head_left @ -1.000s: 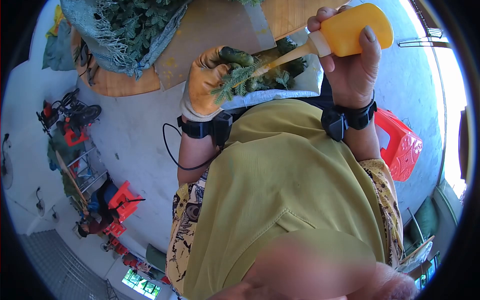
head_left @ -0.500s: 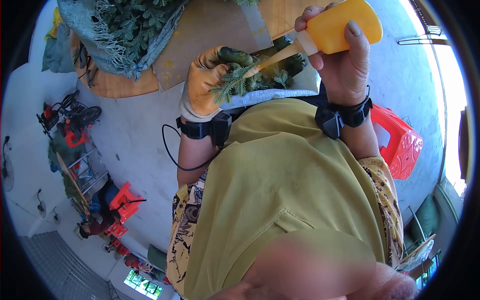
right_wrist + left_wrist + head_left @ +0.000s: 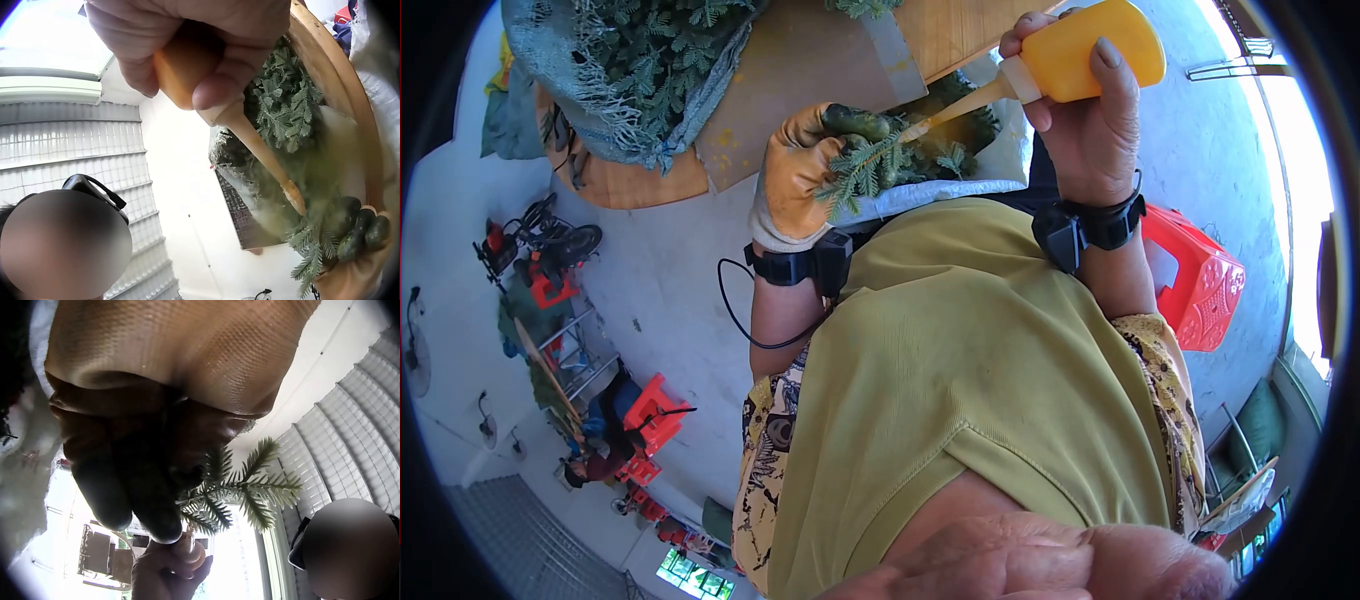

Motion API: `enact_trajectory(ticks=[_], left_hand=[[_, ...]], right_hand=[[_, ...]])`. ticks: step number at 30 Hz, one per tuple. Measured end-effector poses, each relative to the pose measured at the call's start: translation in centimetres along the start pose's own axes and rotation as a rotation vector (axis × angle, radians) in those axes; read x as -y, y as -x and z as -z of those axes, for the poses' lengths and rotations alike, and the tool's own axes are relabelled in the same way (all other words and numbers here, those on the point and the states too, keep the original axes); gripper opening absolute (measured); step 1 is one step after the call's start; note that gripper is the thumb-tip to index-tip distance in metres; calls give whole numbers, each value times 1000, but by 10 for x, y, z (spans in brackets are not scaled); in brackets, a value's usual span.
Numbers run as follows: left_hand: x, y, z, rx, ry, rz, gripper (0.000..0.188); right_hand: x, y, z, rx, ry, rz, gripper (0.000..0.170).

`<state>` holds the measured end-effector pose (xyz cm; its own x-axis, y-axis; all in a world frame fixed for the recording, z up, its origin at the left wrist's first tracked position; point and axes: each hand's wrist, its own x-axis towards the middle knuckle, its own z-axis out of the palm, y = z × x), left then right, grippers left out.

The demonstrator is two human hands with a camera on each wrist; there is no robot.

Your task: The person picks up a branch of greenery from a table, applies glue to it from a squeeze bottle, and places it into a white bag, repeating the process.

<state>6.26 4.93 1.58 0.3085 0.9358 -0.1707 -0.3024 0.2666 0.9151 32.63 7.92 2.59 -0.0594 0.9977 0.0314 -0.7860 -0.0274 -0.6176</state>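
Observation:
My left hand [image 3: 795, 185], in an orange work glove with dark green fingertips, grips a green fir-like sprig [image 3: 858, 172]. The needled sprig [image 3: 250, 487] sticks out past the gloved fingers in the left wrist view. My bare right hand [image 3: 1095, 150] holds a yellow squeeze bottle [image 3: 1090, 52] tilted, its long tapered nozzle [image 3: 965, 105] pointing down-left. In the right wrist view the nozzle's coated tip [image 3: 294, 197] is right at the sprig, close to the gloved fingers. More greenery [image 3: 955, 155] lies on a white sack [image 3: 1005, 165] on the lap, partly behind the nozzle.
A woven sack [image 3: 530, 60] full of green sprigs stands on the wooden table [image 3: 625, 185], beside a brown board [image 3: 800, 80] with yellow spots. A red stool [image 3: 1200, 290] is at the right. Farther left are a motorbike [image 3: 550, 240] and a seated person [image 3: 605, 440].
My right hand has brought the bottle slightly left, its nozzle tip shifting along the sprig. The gloved hand keeps its grip on the sprig. The whole head view has tilted a little.

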Motion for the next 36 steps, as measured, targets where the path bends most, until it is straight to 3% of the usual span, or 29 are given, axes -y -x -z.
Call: enact_trajectory(ticks=[2,4,10,16,22,25,28,31,33,35,36], left_hand=[[-1,0,-1,20,-10,-11,15],[0,-1,-2,41,-20,-23,15],[4,-1,3,45,53,19,14],[6,-2,1,55,2,-60,24],[6,0,2,109,61,-29,18],[6,2,-1,6,5,28,14],[6,4,-9,11,-320,60,22],[7,4,-10,-32,-305,170,21],[-8,4,-21,-44,-332,115,21],[-33,-2,-40,-286,-485,66,21],[-36,-7,-41,-285,-490,66,21]], right_hand=[[1,0,0,19,14,11,44],[6,3,-14,-162,-17,32,44],[6,1,1,-100,26,32,44],[9,-1,34,38,27,7,50],[11,4,39,-45,60,37,46],[15,5,45,-66,76,69,46],[19,3,49,-82,-1,120,36],[21,3,52,-149,-32,123,35],[22,3,57,-155,-28,128,35],[23,3,60,-161,-25,129,34],[23,4,60,-182,-33,134,35]])
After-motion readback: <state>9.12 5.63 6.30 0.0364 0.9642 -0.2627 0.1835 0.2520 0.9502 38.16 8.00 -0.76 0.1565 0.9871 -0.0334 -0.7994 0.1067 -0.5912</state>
